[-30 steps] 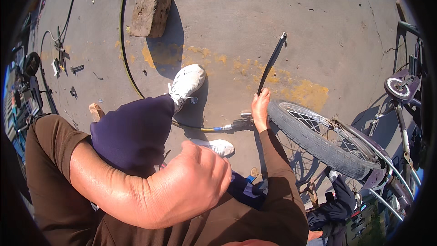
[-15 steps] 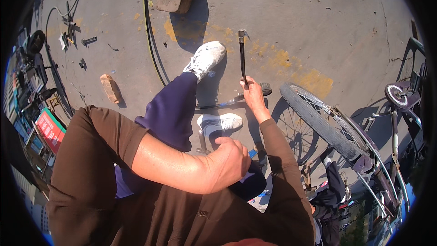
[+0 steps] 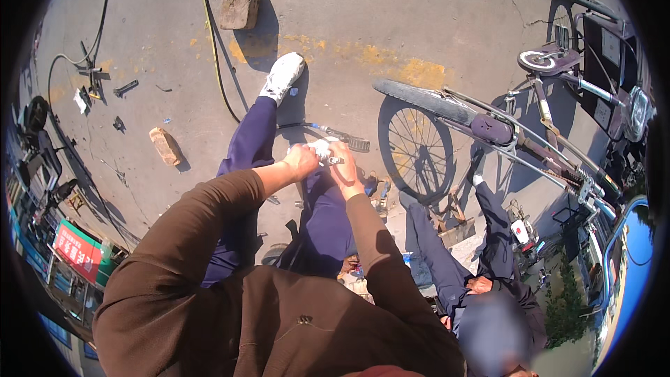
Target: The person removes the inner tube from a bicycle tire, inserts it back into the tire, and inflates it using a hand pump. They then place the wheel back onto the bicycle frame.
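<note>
My right hand [image 3: 345, 171] is closed, and a small silver metal end [image 3: 336, 160] shows at its fingers. It looks like the tip of the black hose-like piece seen earlier; most of that piece is hidden. My left hand [image 3: 301, 161] is closed just beside it, and I cannot make out what its fingers hold. Both hands are in front of my white shoe and over my bent leg. Behind them on the ground lies a dark hose [image 3: 301, 125] with a blue part and a black ribbed end [image 3: 359, 144].
An overturned bicycle's wheel [image 3: 419, 98] stands to the right. Another person [image 3: 447, 258] sits at lower right. A stone block [image 3: 241, 3] lies far ahead, a brick [image 3: 165, 146] at left, with scattered tools [image 3: 125, 89]. A long hose [image 3: 213, 35] crosses the ground.
My right hand has drawn back toward me with the black hose-like piece. My left hand has moved forward beside it. My view has shifted, bringing the other person further into sight.
</note>
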Demonstrator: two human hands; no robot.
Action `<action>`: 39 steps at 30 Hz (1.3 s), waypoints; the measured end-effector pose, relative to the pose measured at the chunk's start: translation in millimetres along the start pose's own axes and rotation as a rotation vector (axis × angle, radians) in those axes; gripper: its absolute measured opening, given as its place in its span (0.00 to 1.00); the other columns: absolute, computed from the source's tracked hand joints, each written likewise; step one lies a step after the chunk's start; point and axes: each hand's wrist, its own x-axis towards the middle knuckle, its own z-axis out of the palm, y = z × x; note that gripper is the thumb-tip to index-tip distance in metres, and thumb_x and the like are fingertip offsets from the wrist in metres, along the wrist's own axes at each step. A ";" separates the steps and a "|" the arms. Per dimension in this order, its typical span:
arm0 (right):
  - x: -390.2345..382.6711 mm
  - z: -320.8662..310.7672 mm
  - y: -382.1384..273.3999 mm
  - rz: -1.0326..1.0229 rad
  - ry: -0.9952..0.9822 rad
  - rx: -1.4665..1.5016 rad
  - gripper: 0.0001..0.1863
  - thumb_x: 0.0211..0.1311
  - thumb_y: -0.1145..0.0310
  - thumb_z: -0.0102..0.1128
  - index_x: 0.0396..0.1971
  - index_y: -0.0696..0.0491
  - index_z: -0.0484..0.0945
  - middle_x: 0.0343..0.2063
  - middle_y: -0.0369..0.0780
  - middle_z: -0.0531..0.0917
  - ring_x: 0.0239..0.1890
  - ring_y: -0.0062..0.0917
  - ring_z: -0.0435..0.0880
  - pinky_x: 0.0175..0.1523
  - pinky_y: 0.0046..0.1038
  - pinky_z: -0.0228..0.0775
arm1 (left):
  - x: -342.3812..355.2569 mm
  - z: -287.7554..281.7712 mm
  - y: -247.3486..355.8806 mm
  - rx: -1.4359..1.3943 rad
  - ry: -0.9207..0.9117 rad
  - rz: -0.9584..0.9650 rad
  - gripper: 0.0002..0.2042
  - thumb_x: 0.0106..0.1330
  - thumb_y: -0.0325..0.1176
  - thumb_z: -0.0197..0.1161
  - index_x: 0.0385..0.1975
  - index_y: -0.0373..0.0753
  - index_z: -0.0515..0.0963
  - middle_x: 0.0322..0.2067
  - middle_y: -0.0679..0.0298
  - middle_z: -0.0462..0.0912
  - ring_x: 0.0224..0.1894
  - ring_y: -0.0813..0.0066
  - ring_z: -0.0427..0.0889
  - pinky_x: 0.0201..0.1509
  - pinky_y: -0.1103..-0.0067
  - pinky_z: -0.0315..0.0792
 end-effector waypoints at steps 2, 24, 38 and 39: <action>-22.4 -20.3 -42.6 0.173 0.060 0.064 0.10 0.55 0.79 0.52 0.36 0.57 0.79 0.39 0.47 0.80 0.45 0.42 0.79 0.50 0.39 0.72 | -27.9 -0.5 1.8 -0.199 0.053 0.048 0.09 0.54 0.27 0.57 0.35 0.36 0.79 0.39 0.54 0.79 0.40 0.57 0.82 0.41 0.65 0.76; -94.4 -131.7 -228.3 0.119 -0.117 -0.163 0.15 0.65 0.61 0.52 0.38 0.59 0.76 0.38 0.52 0.80 0.44 0.49 0.79 0.49 0.44 0.71 | -447.8 -43.6 -107.7 -0.533 0.242 -0.918 0.10 0.57 0.32 0.56 0.34 0.36 0.81 0.33 0.46 0.83 0.39 0.46 0.82 0.44 0.61 0.76; -138.8 -105.0 -220.3 0.016 -0.010 -0.136 0.17 0.61 0.60 0.58 0.38 0.60 0.80 0.32 0.48 0.84 0.36 0.37 0.83 0.43 0.33 0.73 | -543.1 177.5 133.3 -1.455 0.293 -1.228 0.12 0.59 0.32 0.60 0.38 0.32 0.81 0.33 0.56 0.85 0.32 0.66 0.84 0.32 0.69 0.80; -132.5 -104.2 -218.1 0.017 -0.025 -0.135 0.17 0.62 0.60 0.58 0.37 0.60 0.79 0.30 0.46 0.83 0.32 0.32 0.82 0.40 0.30 0.72 | -531.4 173.8 125.5 -1.400 0.398 -1.218 0.12 0.58 0.30 0.58 0.38 0.33 0.81 0.30 0.55 0.85 0.31 0.67 0.84 0.32 0.70 0.78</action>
